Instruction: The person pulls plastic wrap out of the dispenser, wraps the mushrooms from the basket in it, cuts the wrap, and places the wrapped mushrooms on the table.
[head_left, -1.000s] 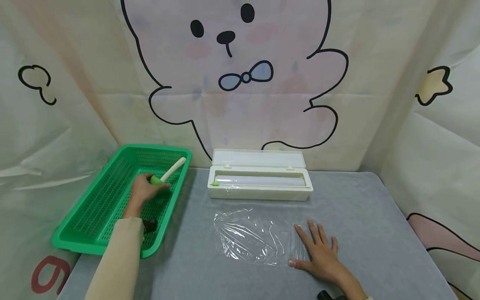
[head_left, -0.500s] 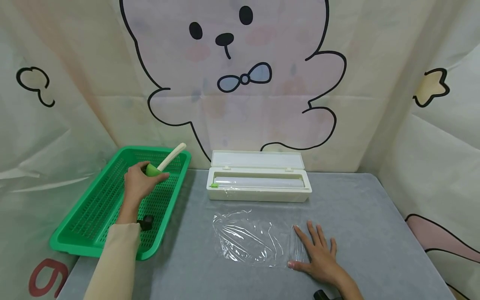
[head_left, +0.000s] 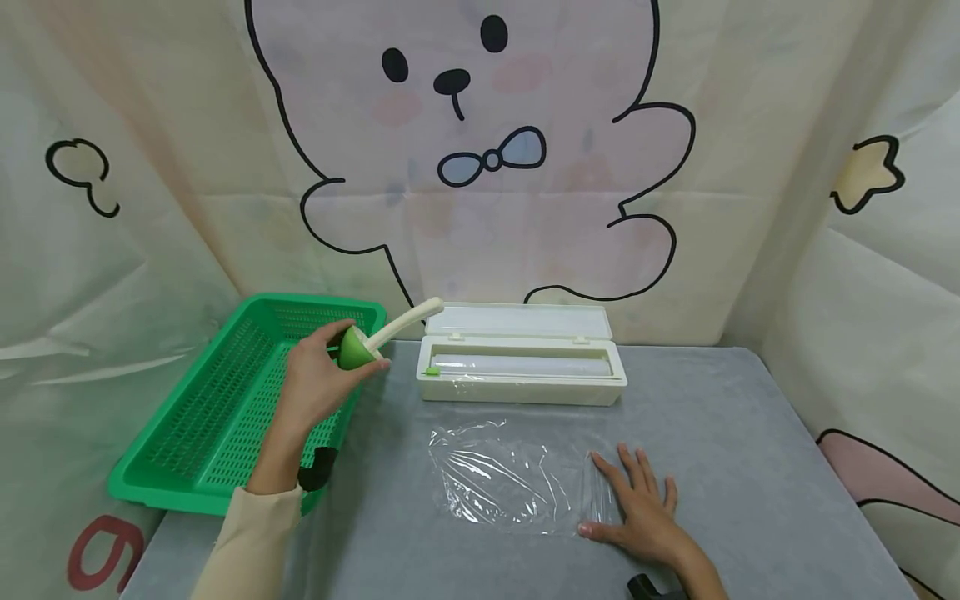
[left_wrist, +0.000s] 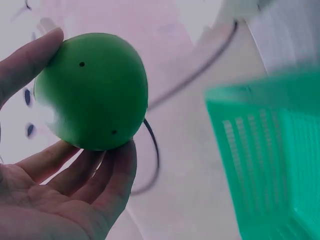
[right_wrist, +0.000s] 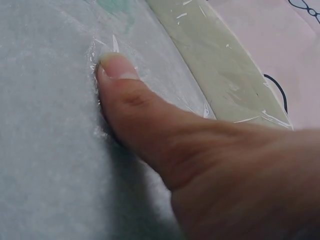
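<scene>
My left hand [head_left: 313, 385] pinches the rounded green bowl of a ladle [head_left: 354, 348], whose cream handle tilts up to the right. In the left wrist view, thumb and fingers hold opposite sides of the green bowl [left_wrist: 95, 92], which bears two small dark dots; the handle is hidden behind it. Fingers spread, my right hand [head_left: 639, 508] presses the right end of a clear sheet of plastic film [head_left: 502, 483] onto the grey table. Its thumb [right_wrist: 132, 97] lies on the film edge in the right wrist view.
A green perforated basket [head_left: 131, 483] stands at the left, below the left forearm. Behind the film is a white cling film box [head_left: 517, 393], lid raised, with a roll [head_left: 525, 365] and a small green slider [head_left: 432, 371]. A bear-print curtain [head_left: 480, 225] closes off the back.
My left hand has lifted the ladle up out of the basket and carried it right, past the basket's right rim. The right hand has stayed on the film.
</scene>
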